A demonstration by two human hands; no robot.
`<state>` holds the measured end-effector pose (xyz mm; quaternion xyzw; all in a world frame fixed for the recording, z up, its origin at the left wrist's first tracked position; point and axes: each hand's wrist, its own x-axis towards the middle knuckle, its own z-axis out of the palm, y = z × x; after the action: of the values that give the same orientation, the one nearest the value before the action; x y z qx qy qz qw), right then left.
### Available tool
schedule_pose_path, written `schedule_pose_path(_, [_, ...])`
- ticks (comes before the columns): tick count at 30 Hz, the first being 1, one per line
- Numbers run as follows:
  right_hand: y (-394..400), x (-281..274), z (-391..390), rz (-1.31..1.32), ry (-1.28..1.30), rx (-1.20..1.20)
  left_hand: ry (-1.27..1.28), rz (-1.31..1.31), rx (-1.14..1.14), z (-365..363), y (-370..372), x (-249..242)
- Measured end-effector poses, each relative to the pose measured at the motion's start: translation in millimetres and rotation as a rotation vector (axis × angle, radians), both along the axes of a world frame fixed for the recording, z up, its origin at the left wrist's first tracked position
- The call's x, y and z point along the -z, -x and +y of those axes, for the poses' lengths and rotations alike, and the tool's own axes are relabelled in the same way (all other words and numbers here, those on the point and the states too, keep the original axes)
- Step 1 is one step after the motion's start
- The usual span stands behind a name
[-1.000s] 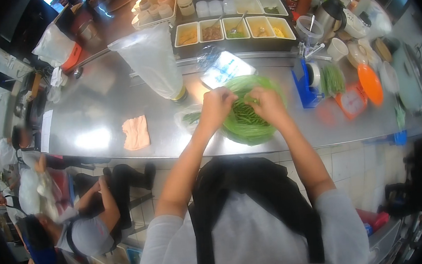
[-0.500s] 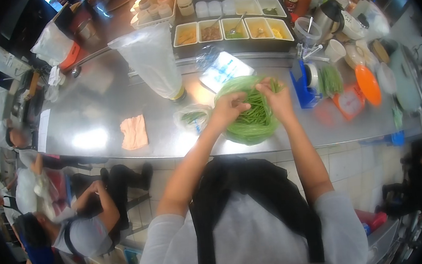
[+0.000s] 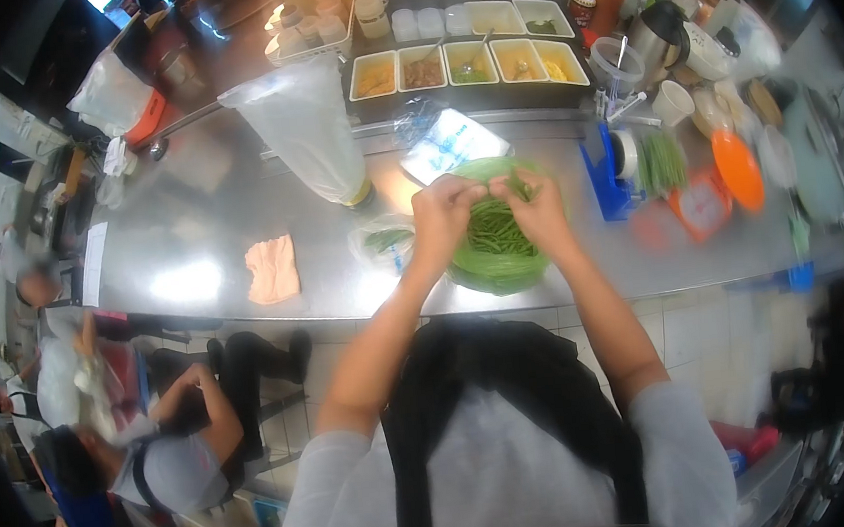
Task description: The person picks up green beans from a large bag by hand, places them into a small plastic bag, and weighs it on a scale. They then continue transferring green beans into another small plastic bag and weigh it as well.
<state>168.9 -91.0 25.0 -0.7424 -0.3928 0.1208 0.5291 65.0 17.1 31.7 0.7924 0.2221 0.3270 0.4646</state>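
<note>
A green plastic bag [image 3: 504,278] stands wide at the edge of the steel counter, filled with long green beans [image 3: 496,232]. Over its mouth, my left hand [image 3: 446,211] is closed in a pinch; whatever its fingertips hold is too small to make out. My right hand [image 3: 538,215] meets it fingertip to fingertip, closed, with green bean ends showing beside its fingers. Left of the green bag, close to my left wrist, lies a small clear bag [image 3: 387,239] with green pieces in it. Behind sits a white packet with blue print [image 3: 454,144].
A peach cloth [image 3: 272,270] and a tall clear bag in a holder [image 3: 299,124] are to the left. Food trays [image 3: 425,68] line the back. A blue tape dispenser [image 3: 608,182] and orange scale [image 3: 703,201] stand right. Co-workers, one seated [image 3: 174,464], are at left.
Both hands have drawn closer together over the bag, and their fingertips now meet. The right hand has shifted left, away from the bag's right rim.
</note>
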Motion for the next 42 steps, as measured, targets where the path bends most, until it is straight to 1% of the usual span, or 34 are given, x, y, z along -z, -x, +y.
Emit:
schedule_pose_path(1, [6,-1,2,0.159,-0.04,0.085,-0.001,0.002,-0.003,-4,-1,3])
schedule_pose_path(3, [8,5,3,0.176,-0.051,0.089,0.055,-0.142,-0.087,-10,-4,14])
schedule_pose_path(4, [8,10,5,0.189,-0.06,0.093,0.054,-0.142,-0.087,-8,-5,24])
schedule_pose_path(5, [7,16,6,0.187,-0.06,0.092,-0.129,-0.099,-0.061,-5,-6,40])
schedule_pose_path(6, [4,23,7,0.191,-0.074,0.175,-0.311,-0.055,-0.036,-2,-8,49])
schedule_pose_path(7, [0,29,6,0.195,-0.088,0.258,-0.311,-0.057,-0.039,-1,-7,58])
schedule_pose_path(9, [-6,20,1,0.229,-0.054,0.246,-0.398,0.351,0.023,-1,-3,62])
schedule_pose_path(10, [-9,17,-2,0.264,-0.019,0.237,-0.397,0.352,0.019,-2,-3,64])
schedule_pose_path(12, [-13,25,-5,0.214,-0.021,0.193,-0.305,0.164,-0.034,-5,-6,56])
schedule_pose_path(13, [-13,27,-5,0.166,-0.023,0.142,-0.269,0.104,-0.016,-7,-7,52])
schedule_pose_path(14, [-7,15,-7,0.138,0.016,0.165,-0.243,0.048,-0.022,-8,-8,46])
schedule_pose_path(15, [2,6,-8,0.113,0.042,0.155,-0.159,0.032,0.044,-9,-7,35])
schedule_pose_path(16, [-8,33,-10,0.048,0.04,0.126,-0.303,-0.025,0.082,-4,-12,55])
schedule_pose_path(17, [2,21,-9,0.062,0.101,0.171,-0.327,0.005,0.111,-2,-11,56])
schedule_pose_path(18, [-6,29,-12,0.027,0.1,0.072,-0.237,0.0,0.08,-2,-9,53])
schedule_pose_path(19, [-5,31,-11,-0.061,0.053,0.126,-0.145,-0.085,0.148,-3,1,28])
schedule_pose_path(20, [-7,28,-10,0.107,0.122,0.08,-0.18,-0.045,0.085,-4,0,32])
schedule_pose_path(21, [-16,40,-8,0.064,0.151,0.136,-0.104,-0.039,0.078,-7,-3,37])
schedule_pose_path(23, [-17,43,1,0.033,0.034,0.21,-0.223,0.427,0.228,-2,-4,36])
schedule_pose_path(24, [-19,43,4,0.033,0.03,0.186,-0.222,0.43,0.204,-6,-4,51])
schedule_pose_path(25, [-24,42,2,0.174,-0.056,0.171,-0.358,0.412,0.06,-11,-5,72])
schedule_pose_path(26, [-27,39,1,0.315,-0.141,0.161,-0.493,0.391,-0.081,-13,-4,76])
schedule_pose_path(27, [-29,34,0,0.31,-0.14,0.16,-0.49,0.387,-0.083,-12,-5,78])
schedule_pose_path(29, [-30,25,-3,0.461,-0.06,0.1,-0.628,0.595,-0.113,-8,-4,80])
schedule_pose_path(30, [-27,22,-3,0.458,-0.058,0.101,-0.625,0.593,-0.112,-6,-4,78])
schedule_pose_path(32, [-19,14,-1,0.405,0.274,0.102,-0.702,0.609,-0.088,-4,-3,71])
schedule_pose_path(33, [-15,13,0,0.403,0.276,0.103,-0.701,0.607,-0.087,-3,1,66])
schedule_pose_path(35, [-8,16,1,-0.133,0.073,-0.152,-0.696,0.448,-0.065,-5,8,55])
schedule_pose_path(38, [-7,16,1,-0.14,0.138,-0.213,-0.644,0.377,-0.015,-6,7,51])
schedule_pose_path(42, [-18,26,0,-0.185,0.199,-0.263,-0.647,0.411,0.011,-6,6,48])
